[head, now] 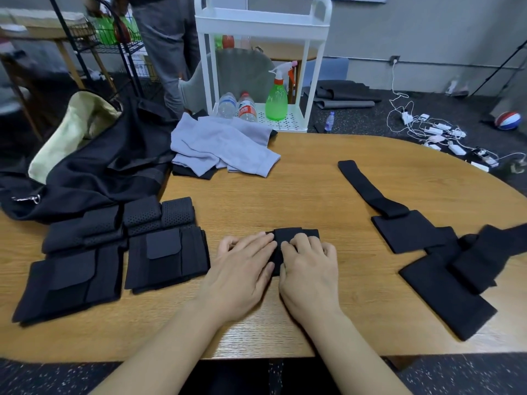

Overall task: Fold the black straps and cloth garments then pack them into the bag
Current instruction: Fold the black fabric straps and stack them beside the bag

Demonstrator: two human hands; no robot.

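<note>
A small folded black strap (288, 234) lies at the middle of the wooden table (285, 189). My left hand (245, 266) and my right hand (309, 269) both press on it with curled fingers, covering most of it. Several folded black straps (159, 249) sit in stacks at the left. Unfolded black straps (427, 252) stretch across the right side. A grey cloth garment (222, 143) lies crumpled at the back. The black bag (94, 169) with a pale lining sprawls open at the far left.
Beyond the table stands a white trolley (262, 24) holding water bottles and a green spray bottle (276, 101). A person stands behind the bag by a black wire rack. Chargers and cables litter the floor at right.
</note>
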